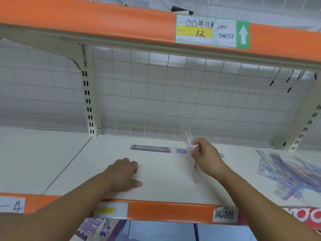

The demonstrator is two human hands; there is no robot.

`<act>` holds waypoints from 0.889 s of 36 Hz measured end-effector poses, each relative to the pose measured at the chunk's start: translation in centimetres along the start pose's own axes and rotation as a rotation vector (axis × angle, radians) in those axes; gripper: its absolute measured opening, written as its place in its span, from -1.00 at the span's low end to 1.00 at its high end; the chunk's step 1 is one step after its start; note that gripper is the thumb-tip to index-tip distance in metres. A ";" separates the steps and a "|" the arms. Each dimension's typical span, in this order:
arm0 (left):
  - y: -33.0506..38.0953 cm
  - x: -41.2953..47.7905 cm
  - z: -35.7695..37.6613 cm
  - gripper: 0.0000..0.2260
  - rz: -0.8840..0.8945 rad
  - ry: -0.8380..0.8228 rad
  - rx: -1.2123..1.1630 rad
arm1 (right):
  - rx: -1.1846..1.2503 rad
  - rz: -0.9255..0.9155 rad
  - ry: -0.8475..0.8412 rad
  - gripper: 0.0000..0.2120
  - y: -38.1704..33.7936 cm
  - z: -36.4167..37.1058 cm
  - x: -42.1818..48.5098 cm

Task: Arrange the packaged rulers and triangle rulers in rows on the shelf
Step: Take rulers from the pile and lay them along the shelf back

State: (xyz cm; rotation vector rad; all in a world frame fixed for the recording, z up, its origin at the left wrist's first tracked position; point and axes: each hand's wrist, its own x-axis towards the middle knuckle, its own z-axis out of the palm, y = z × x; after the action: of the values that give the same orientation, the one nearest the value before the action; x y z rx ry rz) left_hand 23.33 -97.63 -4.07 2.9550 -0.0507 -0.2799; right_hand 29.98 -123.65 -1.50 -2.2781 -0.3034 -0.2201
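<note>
White shelf [156, 185]; a loose pile of packaged rulers [286, 171] sits at its right end, and a blue ruler row [150, 148] lies at the back. Left hand [123, 173] rests there, fingers loosely curled, empty. Right hand [206, 157] pinches a clear ruler [188, 138], tilted over the row. Slick wrap could slip and skew the line. Price tag [212, 32] reads "12"; lower label [225, 214] reads "高洁丝".
</note>
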 end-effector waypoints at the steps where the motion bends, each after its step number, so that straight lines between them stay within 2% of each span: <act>1: -0.2 -0.1 0.0 -0.57 -0.005 0.001 -0.001 | 0.053 0.016 0.023 -0.88 -0.4 0.3 0.2; 7: -1.4 -0.8 -0.1 -0.57 -0.040 0.008 -0.020 | 0.439 0.197 0.104 -0.83 -3.0 2.0 0.6; 13: -2.5 -1.5 -0.2 -0.57 -0.070 0.011 -0.018 | 0.524 0.295 0.048 -0.82 -3.6 4.2 0.9; 25: -4.7 -2.7 -0.5 -0.57 -0.122 0.001 -0.005 | 0.792 0.535 -0.027 -0.95 -4.5 8.3 1.4; 32: -6.2 -3.6 -0.8 -0.57 -0.167 -0.007 0.021 | 1.019 0.703 -0.129 -0.90 -6.6 11.0 1.2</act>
State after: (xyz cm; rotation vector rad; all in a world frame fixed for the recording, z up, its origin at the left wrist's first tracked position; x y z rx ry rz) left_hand 20.07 -91.24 -3.70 2.9828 0.1945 -0.3131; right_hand 29.92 -110.95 -3.77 -1.2639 0.2886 0.3761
